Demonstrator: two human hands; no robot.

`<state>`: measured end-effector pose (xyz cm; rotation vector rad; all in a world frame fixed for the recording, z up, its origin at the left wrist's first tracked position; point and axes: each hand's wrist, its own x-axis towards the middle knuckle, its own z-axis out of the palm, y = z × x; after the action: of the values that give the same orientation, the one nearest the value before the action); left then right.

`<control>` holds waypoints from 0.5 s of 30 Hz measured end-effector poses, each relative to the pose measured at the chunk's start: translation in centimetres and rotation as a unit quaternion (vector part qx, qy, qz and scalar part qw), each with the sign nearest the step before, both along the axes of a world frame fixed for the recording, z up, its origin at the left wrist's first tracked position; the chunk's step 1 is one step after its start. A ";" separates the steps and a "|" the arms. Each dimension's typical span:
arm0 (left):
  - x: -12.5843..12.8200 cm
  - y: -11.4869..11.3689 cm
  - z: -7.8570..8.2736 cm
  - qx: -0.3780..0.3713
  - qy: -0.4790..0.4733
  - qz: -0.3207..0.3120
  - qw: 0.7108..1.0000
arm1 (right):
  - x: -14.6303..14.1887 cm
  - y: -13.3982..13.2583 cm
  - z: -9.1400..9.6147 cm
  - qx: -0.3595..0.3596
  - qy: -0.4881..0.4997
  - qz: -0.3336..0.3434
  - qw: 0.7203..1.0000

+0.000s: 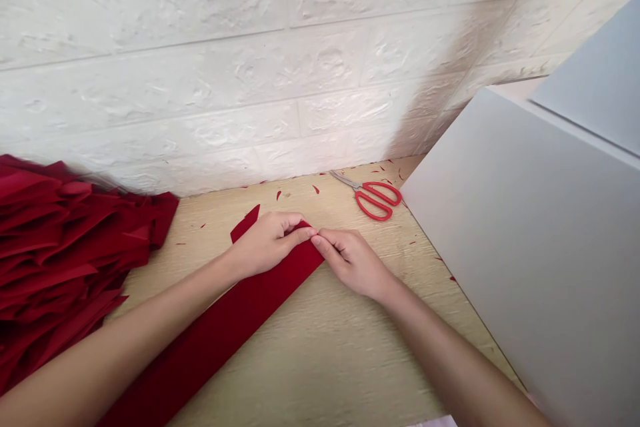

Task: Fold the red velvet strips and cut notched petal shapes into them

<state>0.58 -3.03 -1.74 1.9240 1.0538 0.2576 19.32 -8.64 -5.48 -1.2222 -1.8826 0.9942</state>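
Note:
A long dark red strip of fabric (pixel 245 317) runs slantwise over the wooden table from the bottom edge up to both hands. My left hand (pixel 273 240) pinches its far end between thumb and fingers, with part of the strip hidden beneath the palm. Close against it, my right hand (pixel 350 260) pinches the same end at the corner; the fingertips of both hands nearly meet. Beyond the left hand a short pointed red piece (pixel 245 223) sticks out; whether it joins the strip cannot be seen. Red-handled scissors (pixel 375 199) lie past the right hand, touched by neither.
A large heap of folded red fabric (pixel 65 247) fills the left side. Small red scraps (pixel 315 189) are scattered over the wooden tabletop (pixel 320 360). A white textured brick-pattern wall (pixel 225 80) closes off the back. A big pale grey panel (pixel 525 233) stands at the right.

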 end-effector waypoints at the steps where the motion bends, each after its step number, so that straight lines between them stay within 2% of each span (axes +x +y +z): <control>1: 0.0 0.0 -0.1 -0.011 0.001 0.002 1.000 | 0.0 0.0 0.0 -0.001 0.004 0.004 1.000; 3: -0.1 0.0 -0.3 -0.013 0.007 -0.004 1.000 | 0.0 0.1 0.0 -0.004 0.007 0.010 1.000; 5: 0.0 -0.1 -0.2 0.015 0.018 -0.022 0.999 | 0.2 0.1 0.0 -0.009 -0.003 0.019 1.000; 8: 0.1 -0.3 -0.3 0.072 0.028 -0.056 0.995 | 0.6 0.1 0.0 -0.007 -0.038 0.036 0.999; 12: 0.1 -0.2 -1.0 0.142 0.063 -0.070 0.985 | 1.0 0.2 0.0 0.003 -0.078 0.045 0.996; 15: -0.2 0.1 -1.7 0.233 0.113 -0.091 0.962 | 1.0 0.2 0.2 0.017 -0.127 0.053 0.990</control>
<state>0.35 -2.97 -3.49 2.5088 1.0157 0.1974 20.35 -8.41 -5.25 -1.2890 -2.1732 0.8899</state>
